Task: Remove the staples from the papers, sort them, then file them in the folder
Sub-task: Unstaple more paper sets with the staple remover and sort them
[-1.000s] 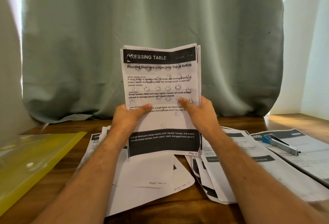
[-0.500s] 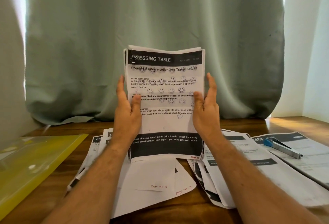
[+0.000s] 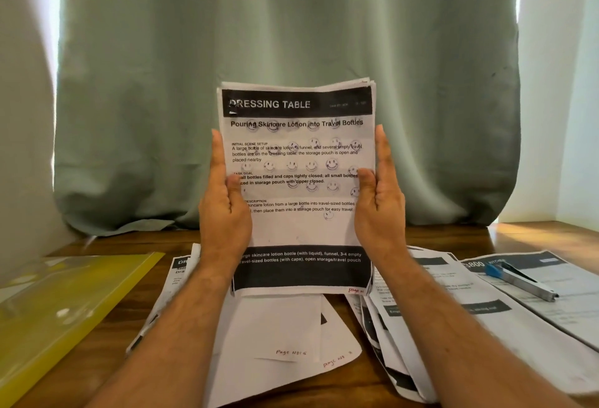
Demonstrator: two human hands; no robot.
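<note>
The stack of papers (image 3: 301, 180) stands upright above the wooden table (image 3: 129, 320), headed "DRESSING TABLE", and I see my left hand (image 3: 223, 209) and right hand (image 3: 379, 209) pressing its side edges, fingers straight, thumbs on the front sheet. Loose sheets (image 3: 285, 342) lie below; the yellow folder (image 3: 61, 313) sits left, the staple remover (image 3: 518, 281) right.

We see a white paper stack (image 3: 298, 187) with black bands at top and bottom, black text, grey smiley faces printed over it, and a small red note at the bottom corner. The folder (image 3: 61, 313) is yellow and half transparent. The staple remover (image 3: 518, 281) is silver with a blue end. The table (image 3: 534, 235) is brown wood, and the curtain (image 3: 291, 25) is pale green.
</note>
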